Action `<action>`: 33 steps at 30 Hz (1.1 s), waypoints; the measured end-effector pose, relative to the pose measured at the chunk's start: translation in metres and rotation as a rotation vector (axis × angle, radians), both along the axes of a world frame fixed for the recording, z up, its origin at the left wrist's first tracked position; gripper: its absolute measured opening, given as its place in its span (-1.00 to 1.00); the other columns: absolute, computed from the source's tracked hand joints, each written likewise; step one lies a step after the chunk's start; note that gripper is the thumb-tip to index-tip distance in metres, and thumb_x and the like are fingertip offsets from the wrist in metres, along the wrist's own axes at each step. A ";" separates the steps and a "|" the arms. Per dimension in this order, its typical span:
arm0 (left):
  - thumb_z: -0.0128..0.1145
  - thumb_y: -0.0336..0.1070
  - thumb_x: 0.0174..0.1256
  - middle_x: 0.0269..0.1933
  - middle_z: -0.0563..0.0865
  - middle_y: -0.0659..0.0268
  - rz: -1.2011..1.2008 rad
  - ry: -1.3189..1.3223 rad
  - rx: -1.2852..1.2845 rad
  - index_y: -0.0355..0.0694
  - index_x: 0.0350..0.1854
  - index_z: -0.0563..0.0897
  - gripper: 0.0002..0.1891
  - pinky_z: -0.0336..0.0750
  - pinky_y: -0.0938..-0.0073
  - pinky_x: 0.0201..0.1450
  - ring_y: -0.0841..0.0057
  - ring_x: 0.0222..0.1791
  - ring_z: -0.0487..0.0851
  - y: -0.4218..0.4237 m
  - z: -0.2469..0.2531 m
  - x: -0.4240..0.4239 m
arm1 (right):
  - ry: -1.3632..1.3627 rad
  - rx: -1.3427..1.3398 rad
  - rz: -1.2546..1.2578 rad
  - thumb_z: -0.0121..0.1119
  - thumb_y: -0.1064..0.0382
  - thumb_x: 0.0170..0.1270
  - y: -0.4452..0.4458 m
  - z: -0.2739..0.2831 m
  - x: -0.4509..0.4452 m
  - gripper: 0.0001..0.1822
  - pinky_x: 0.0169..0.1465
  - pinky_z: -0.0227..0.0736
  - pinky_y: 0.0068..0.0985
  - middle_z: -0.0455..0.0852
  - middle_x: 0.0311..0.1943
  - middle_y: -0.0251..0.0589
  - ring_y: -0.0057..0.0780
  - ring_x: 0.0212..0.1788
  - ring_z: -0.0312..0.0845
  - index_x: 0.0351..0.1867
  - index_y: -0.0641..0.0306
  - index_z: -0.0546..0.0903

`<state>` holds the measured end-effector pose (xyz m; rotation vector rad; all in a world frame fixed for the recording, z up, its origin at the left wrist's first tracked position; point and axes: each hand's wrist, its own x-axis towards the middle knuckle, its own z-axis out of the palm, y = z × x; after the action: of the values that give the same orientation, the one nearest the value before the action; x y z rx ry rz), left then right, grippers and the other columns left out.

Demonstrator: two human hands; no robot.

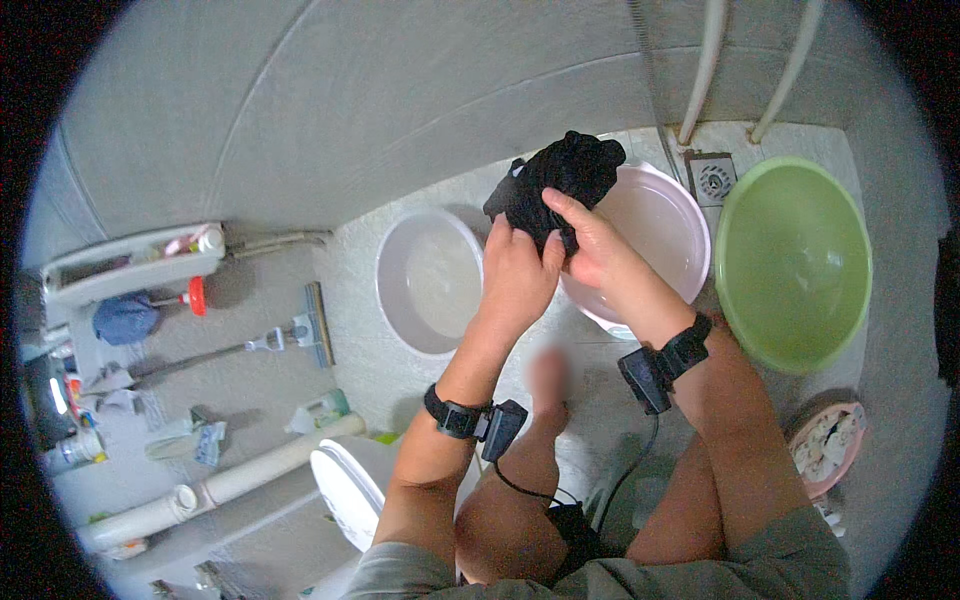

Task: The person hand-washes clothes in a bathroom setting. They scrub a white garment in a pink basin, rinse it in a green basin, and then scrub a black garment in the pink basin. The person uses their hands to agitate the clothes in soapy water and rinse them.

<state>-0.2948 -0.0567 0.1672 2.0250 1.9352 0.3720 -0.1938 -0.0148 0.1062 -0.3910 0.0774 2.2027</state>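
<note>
A bunched black cloth garment [559, 176] is held up in front of me between both hands. My left hand [519, 270] pinches its lower left edge. The fingers of my right hand [589, 236] are partly hidden behind the fabric, with the thumb lying across its front. Beneath and to the right of the cloth stands a pink basin [675, 214] with cloudy liquid in it. To the left a white basin [405, 281] holds whitish liquid. A large green basin [795, 262] sits at the right and seems to hold liquid too.
A floor drain [712, 180] lies beside two white pipes [705, 67] at the back wall. Along the left wall are a shelf [135, 262], a floor squeegee [319, 326] and a thick pipe [255, 476]. A white toilet lid [345, 487] stands near my left elbow.
</note>
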 end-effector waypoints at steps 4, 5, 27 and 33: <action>0.09 -0.13 0.30 -0.19 0.60 -0.07 0.026 -0.671 -0.165 -0.50 -0.31 0.56 -0.61 0.47 0.13 -0.03 0.13 -0.10 0.59 0.002 0.011 -0.043 | 0.032 0.070 0.119 0.22 0.27 0.16 0.002 0.005 -0.008 -0.71 0.07 0.46 -0.34 0.65 -0.13 -0.20 -0.32 -0.07 0.58 -0.06 0.19 0.55; 0.06 -0.09 0.32 -0.13 0.58 0.00 0.176 -0.996 -0.176 -0.42 -0.20 0.54 -0.62 0.45 0.13 0.02 0.18 -0.03 0.56 0.000 -0.003 -0.058 | -0.088 0.036 0.098 0.23 0.23 0.13 0.000 0.013 -0.014 -0.64 0.02 0.46 -0.39 0.62 -0.10 -0.20 -0.34 -0.07 0.55 -0.02 0.19 0.52; 0.33 -0.38 -0.10 -0.22 0.66 0.10 1.302 -1.207 0.263 -0.31 -0.14 0.53 -0.60 0.53 0.30 -0.14 0.23 -0.20 0.66 -0.055 -0.128 -0.245 | -1.884 1.969 1.292 0.39 0.14 -0.14 -0.030 -0.015 -0.252 -0.33 -0.17 0.54 -0.25 0.65 -0.28 0.21 0.05 -0.20 0.61 0.02 0.41 0.40; 0.31 -0.37 -0.12 -0.13 0.61 -0.05 1.728 -1.005 0.334 -0.38 -0.09 0.48 -0.52 0.48 0.28 -0.04 0.14 -0.11 0.61 -0.071 -0.158 -0.268 | -1.889 2.591 0.644 0.32 0.19 -0.03 -0.074 -0.037 -0.273 -0.22 -0.27 0.55 -0.24 0.65 -0.38 0.09 -0.04 -0.26 0.65 0.27 0.20 0.24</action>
<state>-0.5633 -0.1275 0.0087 -0.4183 2.2260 1.6292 -0.4667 -0.0886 0.0692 0.4880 2.9797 0.1126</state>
